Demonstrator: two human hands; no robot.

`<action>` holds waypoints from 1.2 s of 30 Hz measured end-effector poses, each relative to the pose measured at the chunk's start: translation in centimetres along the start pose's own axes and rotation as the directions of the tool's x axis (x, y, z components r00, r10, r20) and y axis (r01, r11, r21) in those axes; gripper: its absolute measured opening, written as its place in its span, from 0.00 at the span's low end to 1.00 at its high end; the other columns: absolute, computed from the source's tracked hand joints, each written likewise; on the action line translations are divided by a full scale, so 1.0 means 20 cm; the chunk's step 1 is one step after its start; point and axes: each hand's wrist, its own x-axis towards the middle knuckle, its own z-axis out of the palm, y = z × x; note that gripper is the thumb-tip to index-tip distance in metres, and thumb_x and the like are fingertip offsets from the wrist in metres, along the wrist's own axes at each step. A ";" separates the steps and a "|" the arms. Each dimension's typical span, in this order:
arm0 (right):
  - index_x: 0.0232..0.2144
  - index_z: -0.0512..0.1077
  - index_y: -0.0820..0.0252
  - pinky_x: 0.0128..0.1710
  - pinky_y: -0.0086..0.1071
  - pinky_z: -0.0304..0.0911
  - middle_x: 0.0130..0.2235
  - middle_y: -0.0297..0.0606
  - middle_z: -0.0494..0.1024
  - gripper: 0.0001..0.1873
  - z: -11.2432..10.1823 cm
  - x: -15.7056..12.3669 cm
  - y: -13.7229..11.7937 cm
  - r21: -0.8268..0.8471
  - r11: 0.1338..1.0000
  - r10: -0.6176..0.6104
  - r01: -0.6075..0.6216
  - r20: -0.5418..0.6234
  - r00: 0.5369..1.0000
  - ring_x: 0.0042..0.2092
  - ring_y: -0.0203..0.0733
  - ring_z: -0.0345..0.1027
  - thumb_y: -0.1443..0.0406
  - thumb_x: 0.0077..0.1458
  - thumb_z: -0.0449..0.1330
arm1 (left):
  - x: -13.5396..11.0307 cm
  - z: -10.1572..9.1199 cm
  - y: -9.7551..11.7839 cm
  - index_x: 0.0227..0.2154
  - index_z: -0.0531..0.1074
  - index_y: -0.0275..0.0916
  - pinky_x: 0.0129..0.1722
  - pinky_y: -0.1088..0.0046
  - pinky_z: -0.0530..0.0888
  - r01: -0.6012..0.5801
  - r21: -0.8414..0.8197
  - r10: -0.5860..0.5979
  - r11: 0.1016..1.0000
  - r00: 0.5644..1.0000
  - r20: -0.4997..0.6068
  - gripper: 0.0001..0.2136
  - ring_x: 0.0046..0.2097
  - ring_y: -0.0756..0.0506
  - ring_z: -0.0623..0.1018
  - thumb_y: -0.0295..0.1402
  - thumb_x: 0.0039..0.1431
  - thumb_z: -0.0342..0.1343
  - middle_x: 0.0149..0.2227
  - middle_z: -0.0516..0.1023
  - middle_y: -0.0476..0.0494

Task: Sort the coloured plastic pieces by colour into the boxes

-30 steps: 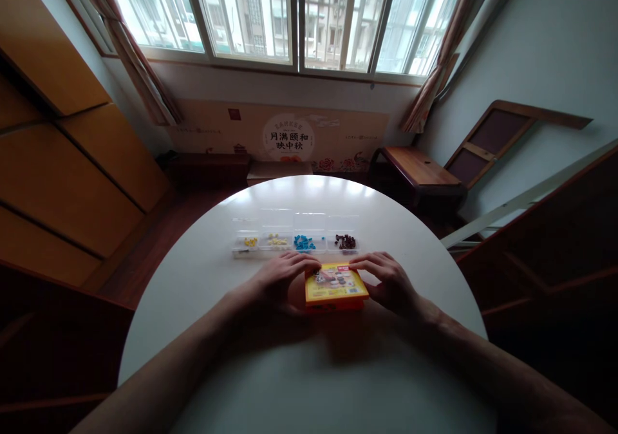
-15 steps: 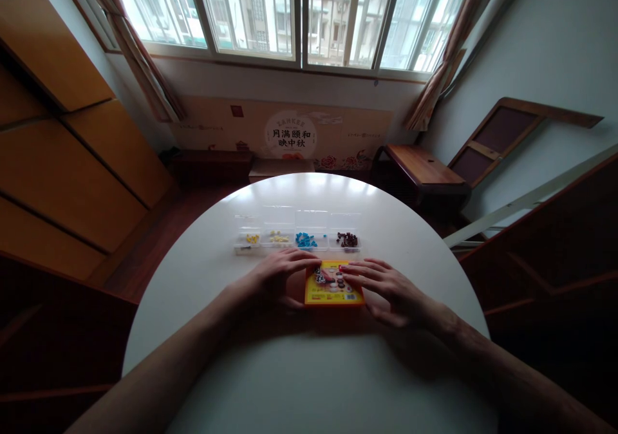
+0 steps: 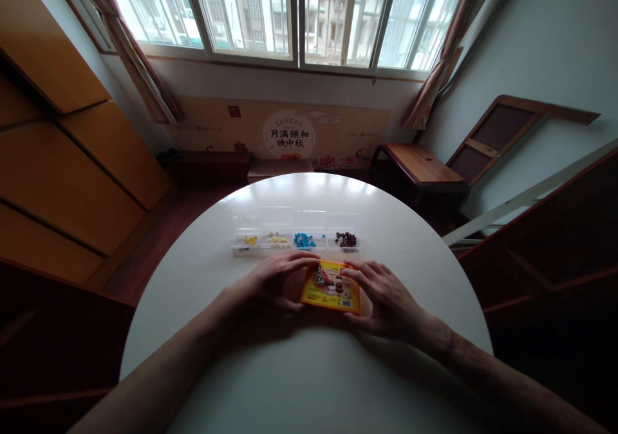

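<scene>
Between my hands is a flat yellow box (image 3: 333,287) with orange edges and pictures of dark and pale round game pieces on its top. My left hand (image 3: 277,278) grips its left side, fingers along the far edge and thumb near the front left corner. Closed on the right side is my right hand (image 3: 383,295), its fingertips on the upper right of the box and its thumb at the front right. The box is slightly turned; its underside is hidden.
Just beyond the box, a clear plastic compartment case (image 3: 284,249) stands with lids raised. It holds small yellow, cream, blue and dark brown pieces. All this is on a round white table (image 3: 309,369). A wooden bench (image 3: 425,163) stands past the table's far right edge.
The box has turned a little clockwise, its right side coming nearer to me. My right hand has closed in on its right side, the fingers more bent than before.
</scene>
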 end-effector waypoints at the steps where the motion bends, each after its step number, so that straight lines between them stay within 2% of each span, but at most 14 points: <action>1: 0.68 0.66 0.55 0.60 0.62 0.71 0.66 0.53 0.73 0.42 0.00 0.01 -0.02 0.003 1.000 0.022 -0.022 0.000 1.000 0.62 0.66 0.70 0.50 0.57 0.73 | 0.00 0.00 0.00 0.73 0.63 0.49 0.65 0.47 0.77 -0.001 -0.006 0.001 1.000 1.000 0.001 0.45 0.66 0.30 0.76 0.52 0.55 0.73 0.69 0.72 0.32; 6: 0.69 0.61 0.56 0.61 0.58 0.71 0.62 0.53 0.74 0.43 0.02 0.03 -0.05 0.094 0.992 0.081 -0.082 0.011 0.997 0.60 0.62 0.71 0.53 0.58 0.71 | -0.01 0.00 0.00 0.73 0.62 0.48 0.66 0.48 0.77 0.020 0.023 -0.020 1.000 1.000 -0.011 0.44 0.67 0.30 0.76 0.53 0.56 0.72 0.69 0.72 0.33; 14: 0.70 0.61 0.55 0.60 0.58 0.72 0.59 0.50 0.74 0.52 -0.02 0.00 -0.02 0.080 0.986 0.140 -0.147 0.085 0.986 0.57 0.62 0.69 0.58 0.46 0.76 | 0.02 -0.02 0.04 0.73 0.62 0.49 0.65 0.46 0.76 0.052 0.117 -0.053 0.992 0.999 0.006 0.44 0.65 0.30 0.77 0.51 0.57 0.72 0.69 0.74 0.34; 17: 0.67 0.64 0.55 0.57 0.56 0.74 0.58 0.50 0.74 0.48 -0.07 -0.05 0.01 0.067 0.982 0.173 -0.176 0.052 0.984 0.56 0.61 0.70 0.58 0.46 0.76 | 0.02 -0.03 0.06 0.72 0.63 0.49 0.65 0.47 0.75 0.062 0.121 -0.064 0.991 0.998 0.014 0.43 0.66 0.31 0.77 0.53 0.58 0.72 0.69 0.74 0.34; 20: 0.66 0.64 0.55 0.54 0.52 0.76 0.58 0.49 0.75 0.45 -0.15 -0.11 0.08 0.055 0.972 0.229 -0.227 -0.041 0.973 0.55 0.61 0.72 0.57 0.49 0.74 | 0.02 -0.03 0.07 0.71 0.64 0.48 0.64 0.49 0.76 0.054 0.131 -0.058 0.990 0.998 0.027 0.40 0.66 0.31 0.77 0.53 0.60 0.70 0.68 0.74 0.33; 23: 0.68 0.62 0.56 0.55 0.52 0.73 0.58 0.51 0.75 0.43 -0.22 -0.16 0.17 -0.022 0.940 0.335 -0.342 -0.154 0.930 0.56 0.61 0.72 0.52 0.55 0.71 | 0.03 -0.03 0.06 0.70 0.65 0.47 0.63 0.50 0.77 0.038 0.141 -0.041 0.989 0.999 0.023 0.37 0.64 0.32 0.78 0.52 0.62 0.69 0.67 0.75 0.33; 27: 0.67 0.62 0.58 0.55 0.51 0.71 0.57 0.52 0.76 0.45 -0.26 -0.17 0.36 -0.167 0.823 0.493 -0.544 -0.268 0.828 0.55 0.62 0.73 0.42 0.58 0.67 | 0.05 -0.02 0.06 0.67 0.68 0.46 0.61 0.51 0.78 0.004 0.145 -0.005 0.989 1.000 0.006 0.33 0.61 0.32 0.80 0.50 0.63 0.68 0.64 0.77 0.33; 30: 0.65 0.64 0.61 0.53 0.47 0.70 0.56 0.52 0.76 0.44 -0.23 -0.12 0.48 -0.254 0.724 0.586 -0.641 -0.265 0.766 0.55 0.61 0.72 0.40 0.58 0.66 | 0.06 -0.03 0.07 0.64 0.70 0.46 0.60 0.52 0.78 -0.010 0.147 0.010 0.989 1.000 -0.001 0.30 0.59 0.33 0.81 0.49 0.63 0.68 0.63 0.78 0.34; 33: 0.63 0.66 0.62 0.50 0.45 0.69 0.54 0.52 0.75 0.44 -0.19 -0.02 0.54 -0.349 0.626 0.667 -0.697 -0.223 0.711 0.53 0.59 0.73 0.39 0.58 0.65 | 0.06 -0.03 0.08 0.63 0.71 0.46 0.59 0.53 0.78 -0.002 0.144 0.003 0.990 1.000 -0.003 0.28 0.59 0.34 0.82 0.48 0.63 0.68 0.63 0.79 0.34; 36: 0.61 0.68 0.61 0.46 0.43 0.68 0.54 0.51 0.73 0.44 -0.16 0.08 0.56 -0.405 0.581 0.682 -0.706 -0.230 0.694 0.51 0.58 0.74 0.33 0.59 0.61 | 0.06 -0.04 0.09 0.62 0.72 0.46 0.60 0.53 0.78 0.006 0.138 -0.007 0.990 1.000 0.008 0.26 0.59 0.34 0.81 0.48 0.64 0.67 0.63 0.78 0.34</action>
